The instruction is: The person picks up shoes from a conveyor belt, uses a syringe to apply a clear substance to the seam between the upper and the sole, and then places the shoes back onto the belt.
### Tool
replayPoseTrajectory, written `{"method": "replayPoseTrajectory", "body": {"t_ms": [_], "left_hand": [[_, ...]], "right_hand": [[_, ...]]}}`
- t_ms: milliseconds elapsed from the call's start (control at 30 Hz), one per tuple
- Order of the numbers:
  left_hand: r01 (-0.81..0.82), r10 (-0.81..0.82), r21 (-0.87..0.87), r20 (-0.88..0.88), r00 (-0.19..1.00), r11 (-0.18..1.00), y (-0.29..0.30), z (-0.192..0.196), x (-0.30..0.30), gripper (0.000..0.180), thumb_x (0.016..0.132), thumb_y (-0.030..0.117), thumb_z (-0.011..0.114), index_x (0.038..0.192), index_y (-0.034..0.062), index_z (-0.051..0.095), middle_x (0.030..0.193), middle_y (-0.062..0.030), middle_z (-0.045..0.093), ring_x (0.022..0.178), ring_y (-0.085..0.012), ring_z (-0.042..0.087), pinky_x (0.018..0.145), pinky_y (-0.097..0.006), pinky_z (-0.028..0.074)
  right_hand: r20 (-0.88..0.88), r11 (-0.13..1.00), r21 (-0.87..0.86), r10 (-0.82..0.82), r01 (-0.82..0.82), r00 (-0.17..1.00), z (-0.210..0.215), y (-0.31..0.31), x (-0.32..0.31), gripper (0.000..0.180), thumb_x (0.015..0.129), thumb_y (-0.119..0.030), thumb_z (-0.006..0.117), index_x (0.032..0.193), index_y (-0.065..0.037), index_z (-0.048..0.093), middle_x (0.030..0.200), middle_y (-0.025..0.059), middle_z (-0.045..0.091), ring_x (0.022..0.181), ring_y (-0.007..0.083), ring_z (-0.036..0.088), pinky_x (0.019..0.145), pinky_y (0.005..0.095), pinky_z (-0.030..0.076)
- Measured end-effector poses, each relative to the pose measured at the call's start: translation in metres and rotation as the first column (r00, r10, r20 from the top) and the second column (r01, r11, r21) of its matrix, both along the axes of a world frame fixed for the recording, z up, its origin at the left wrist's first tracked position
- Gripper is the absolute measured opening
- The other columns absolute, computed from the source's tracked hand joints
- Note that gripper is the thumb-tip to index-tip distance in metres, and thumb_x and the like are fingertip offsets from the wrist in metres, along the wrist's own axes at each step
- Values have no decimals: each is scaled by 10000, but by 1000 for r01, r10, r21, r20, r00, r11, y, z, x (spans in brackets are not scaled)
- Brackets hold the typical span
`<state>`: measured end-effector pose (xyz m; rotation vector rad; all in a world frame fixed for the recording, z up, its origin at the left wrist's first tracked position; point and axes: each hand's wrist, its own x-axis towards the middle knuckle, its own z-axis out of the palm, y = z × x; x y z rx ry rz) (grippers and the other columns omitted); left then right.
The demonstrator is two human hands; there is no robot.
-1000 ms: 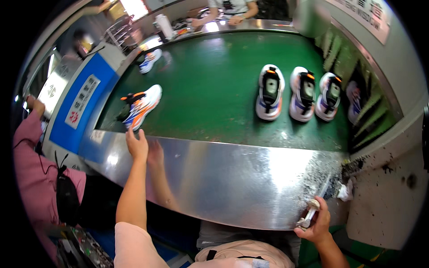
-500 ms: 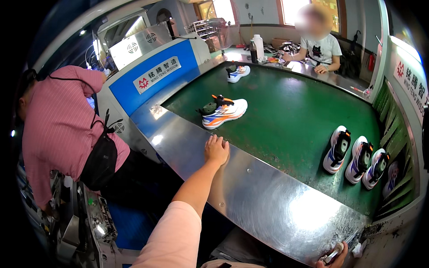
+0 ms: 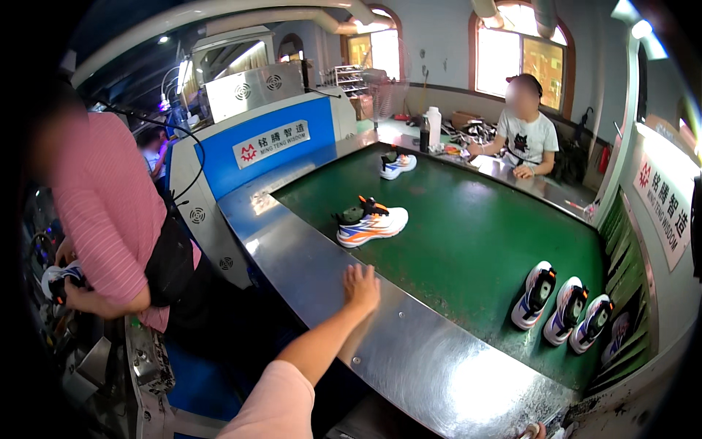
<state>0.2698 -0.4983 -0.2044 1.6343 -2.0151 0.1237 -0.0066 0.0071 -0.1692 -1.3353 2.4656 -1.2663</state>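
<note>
While left grip (image 3: 363,290) spreads empty over metal edging (image 3: 418,345), green surface (image 3: 453,241), arched windows (image 3: 499,62), right grip (image 3: 538,430) unclear

Dark lettering in 2 scripts and a red emblem are carried by a white label (image 3: 271,144) on the blue panel (image 3: 213,162), upper left; a matching white sign (image 3: 662,201) is mounted on the pale housing (image 3: 667,287), right edge.

Pale-pink short slv (image 3: 274,402), approx. elbow-length, w/ bare L forearm (image 3: 319,347) & fingers (image 3: 358,276)
</note>
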Motion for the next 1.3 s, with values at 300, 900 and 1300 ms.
{"method": "replayPoseTrajectory", "body": {"t_ms": [300,900,1300], "left_hand": [[80,-121,356,93,988,931,64,49,-28,793,885,631,427,1459,89,345,1529,-265,200,1445,-409,93,1143,-571,19],[51,-95,326,121,988,944,62,50,-18,767,883,608,438,1445,91,373,1515,-257,246,1435,-405,145,1151,-556,41],[-32,-31,207,296,955,978,32,36,8,690,894,576,463,1414,124,414,1474,-241,344,1400,-411,247,1110,-594,168]], "right_hand": [[168,981,165,-129,102,977,38,-14,22,985,636,-240,825,1419,23,287,1304,278,470,1173,406,499,976,466,430],[183,998,39,-52,46,982,13,-12,22,1009,619,-143,856,1420,35,268,1317,223,425,1158,325,491,952,415,452],[155,998,39,-53,48,986,50,-52,-4,192,785,-115,663,925,-61,543,893,107,542,762,269,551,672,336,443]]}}
